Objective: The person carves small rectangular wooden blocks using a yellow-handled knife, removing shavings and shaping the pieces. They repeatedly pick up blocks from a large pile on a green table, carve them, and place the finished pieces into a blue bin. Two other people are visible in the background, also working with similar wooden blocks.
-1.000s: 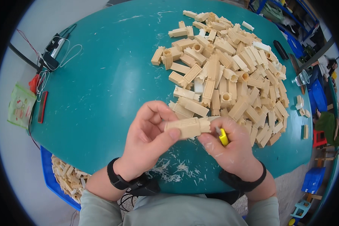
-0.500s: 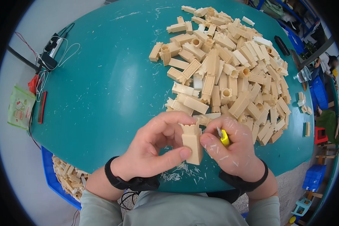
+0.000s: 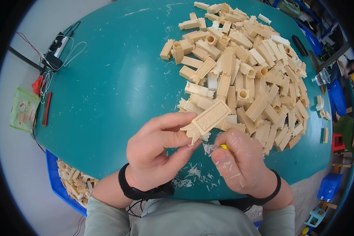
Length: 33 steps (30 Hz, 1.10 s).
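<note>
My left hand [image 3: 157,147] pinches a beige block-shaped plastic piece [image 3: 211,118] by its jagged, flared end. The piece is tilted up and to the right, and its patterned framed side shows. Wrapped in my right hand [image 3: 240,163] is a small knife [image 3: 224,147] with a yellow handle; its blade has pale shavings on it and sits just below and right of the piece, apart from it. Pale flecks cling to the right thumb and the back of that hand. Under both hands, a scatter of shavings [image 3: 193,175] lies on the green table [image 3: 118,98].
A big heap of similar beige pieces [image 3: 259,82] covers the table's right side. Below the left edge stands a blue bin [image 3: 53,179] of pieces. A power strip [image 3: 60,48] with cables, a red bar [image 3: 46,109] and a green bag [image 3: 23,110] are at left; a clear cup [image 3: 322,77] is at right.
The left hand has turned the piece from upright to slanting, its jagged end now in the fingers and its patterned side in view. The knife's blade has come down and left.
</note>
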Each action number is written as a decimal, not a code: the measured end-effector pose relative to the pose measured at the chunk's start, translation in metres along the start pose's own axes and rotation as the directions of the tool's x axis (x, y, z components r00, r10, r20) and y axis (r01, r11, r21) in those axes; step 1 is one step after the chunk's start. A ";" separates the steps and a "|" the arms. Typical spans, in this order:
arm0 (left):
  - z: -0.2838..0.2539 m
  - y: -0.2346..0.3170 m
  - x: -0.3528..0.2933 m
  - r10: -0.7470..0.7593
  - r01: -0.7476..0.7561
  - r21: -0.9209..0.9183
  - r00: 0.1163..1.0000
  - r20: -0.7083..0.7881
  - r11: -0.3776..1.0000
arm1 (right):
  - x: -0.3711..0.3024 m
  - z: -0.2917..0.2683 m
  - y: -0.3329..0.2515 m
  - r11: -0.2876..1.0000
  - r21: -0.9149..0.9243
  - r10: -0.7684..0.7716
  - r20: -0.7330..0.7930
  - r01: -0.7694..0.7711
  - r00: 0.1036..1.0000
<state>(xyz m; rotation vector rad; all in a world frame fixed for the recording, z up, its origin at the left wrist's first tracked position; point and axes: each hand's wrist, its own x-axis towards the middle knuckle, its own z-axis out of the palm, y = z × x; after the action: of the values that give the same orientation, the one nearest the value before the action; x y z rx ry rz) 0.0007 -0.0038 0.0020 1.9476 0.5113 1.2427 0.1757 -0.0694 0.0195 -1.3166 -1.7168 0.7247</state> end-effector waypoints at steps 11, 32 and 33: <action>0.000 0.001 -0.006 0.054 -0.061 0.140 0.997 0.056 0.988 | -0.001 0.004 0.001 0.997 -0.060 -0.051 -0.015 0.050 0.999; 0.005 0.005 -0.006 0.095 -0.068 0.290 0.992 -0.077 0.955 | 0.004 0.001 0.004 0.994 -0.090 -0.062 -0.063 0.056 0.996; 0.006 0.005 -0.004 0.073 -0.045 0.274 0.993 -0.092 0.961 | 0.003 -0.001 0.003 0.997 -0.067 -0.041 -0.053 0.038 0.998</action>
<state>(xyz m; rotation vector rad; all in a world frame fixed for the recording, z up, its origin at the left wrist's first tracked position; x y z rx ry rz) 0.0035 -0.0121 0.0020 2.1476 0.7124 1.3734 0.1779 -0.0653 0.0181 -1.3318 -1.7310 0.6083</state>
